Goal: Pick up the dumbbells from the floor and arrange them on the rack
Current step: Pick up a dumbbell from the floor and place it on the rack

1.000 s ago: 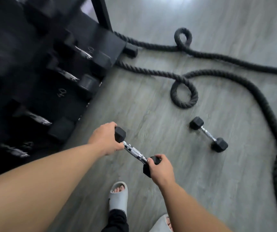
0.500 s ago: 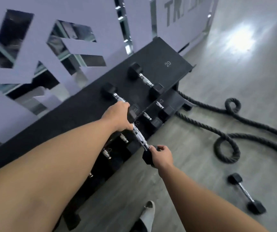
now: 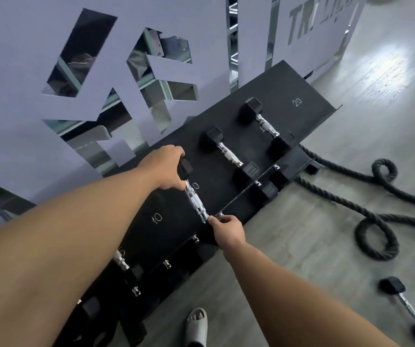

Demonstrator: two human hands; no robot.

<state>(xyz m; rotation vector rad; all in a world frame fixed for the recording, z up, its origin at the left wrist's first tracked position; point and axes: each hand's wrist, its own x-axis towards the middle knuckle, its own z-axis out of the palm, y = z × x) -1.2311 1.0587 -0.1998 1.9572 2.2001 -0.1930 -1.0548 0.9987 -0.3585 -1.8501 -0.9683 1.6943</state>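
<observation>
Plainly, rack [image 3: 271, 113] marked "20", "10", both hands gripping dumbbell [image 3: 195, 202].

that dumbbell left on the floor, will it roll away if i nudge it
Probably not far: the floor dumbbell has blocky, flat-sided heads that should stop it rolling. Likely dense and heavy for its size. The chrome handle looks ridged, so it should grip well.

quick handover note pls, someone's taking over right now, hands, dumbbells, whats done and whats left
Left hand grips the far head of the dumbbell; right hand grips its near head.
The dumbbell is over the rack's top shelf, beside the 10 mark; whether it rests there cannot be told.
Done: two dumbbells sit on the top shelf, more below.
Left: release this one, then fetch the dumbbell on the floor.
</observation>
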